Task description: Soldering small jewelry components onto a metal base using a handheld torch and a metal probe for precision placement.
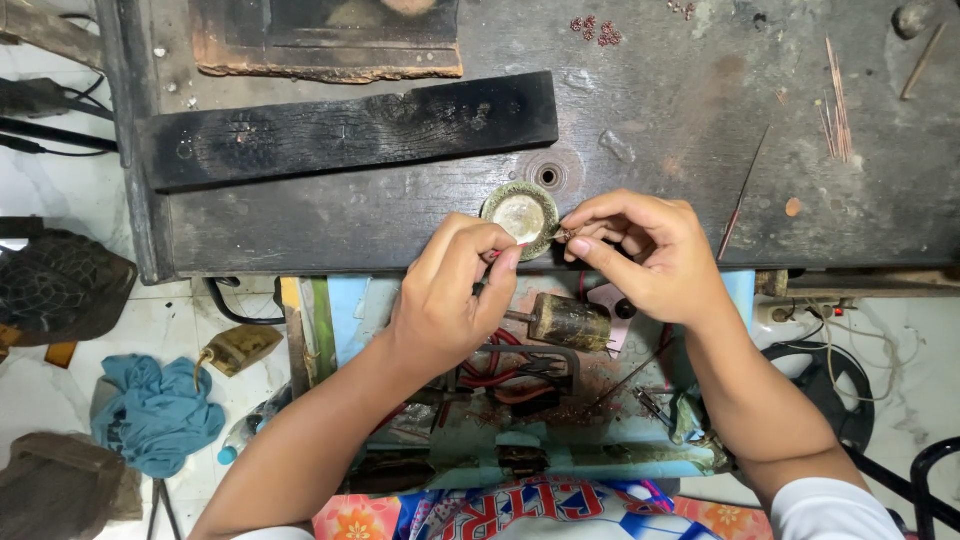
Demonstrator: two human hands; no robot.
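Both hands met at frame centre, fingertips almost touching. The right hand [645,255] was pinched shut — thumb and forefinger closed on a tiny dark bead-like piece [563,236] at its fingertips; what exactly it was, too small to tell. The left hand [450,295] was also curled closed, thumb and forefinger pinching something thin with a reddish tip near its thumb; I couldn't tell what.

The small round dish [522,216], greenish rim and pale inside, sat just above both sets of fingertips on the front edge of the dark tabletop [680,140]. The right fingertips held the piece at the dish's right rim, and the left fingertips sat just below its lower rim. Both were about equally near; the dish is round, so it has no long axis.

Below the hands — a small cylindrical motor [568,321] lying with its long axis left-right, above red wires [500,375]. A black charred plank [350,130] lay across upper left, thin copper rods [838,105] upper right, and a blue cloth [155,412] on the floor lower left.
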